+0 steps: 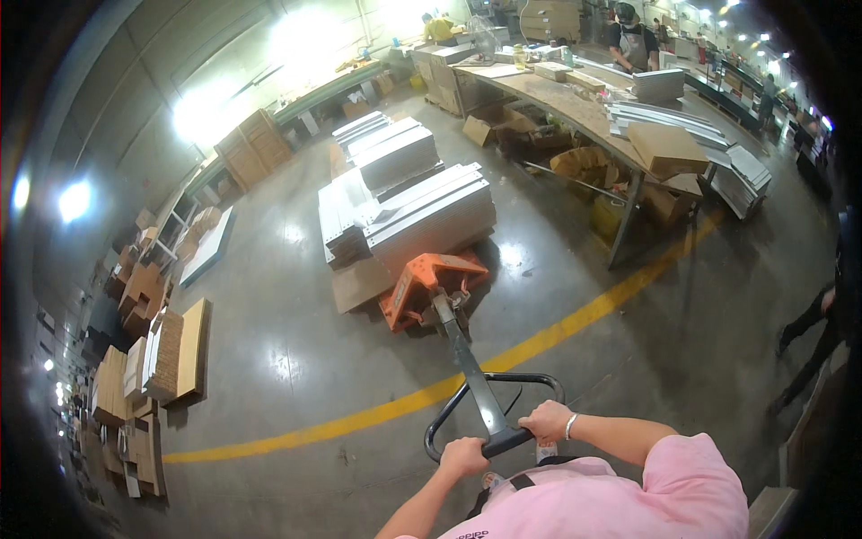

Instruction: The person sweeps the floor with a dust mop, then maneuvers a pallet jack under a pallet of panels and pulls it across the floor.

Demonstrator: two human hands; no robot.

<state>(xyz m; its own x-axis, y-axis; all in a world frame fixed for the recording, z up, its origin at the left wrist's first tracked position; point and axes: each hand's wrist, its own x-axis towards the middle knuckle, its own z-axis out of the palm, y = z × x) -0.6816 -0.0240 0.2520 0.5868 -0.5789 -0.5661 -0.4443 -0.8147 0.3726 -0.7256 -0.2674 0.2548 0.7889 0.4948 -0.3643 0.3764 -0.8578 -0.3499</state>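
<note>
My left hand (464, 457) and my right hand (547, 420) are both wrapped round the black handle (435, 424) of a pallet jack, one on each side of its grey shaft (467, 364). The jack's orange body (417, 286) stands ahead of me, up against a load of stacked white panels (431, 216). More white panels (395, 153) are piled behind these. A sheet of brown cardboard (361, 286) shows under the near left of the load. The jack's forks are hidden beneath it.
A long workbench (575, 117) with a cardboard box (666, 148) on its end stands at right. A yellow line (359, 419) crosses the grey floor. Stacked boards and cartons (171, 355) line the left. A person (633, 40) works behind the bench; another person's legs (813, 346) show at far right.
</note>
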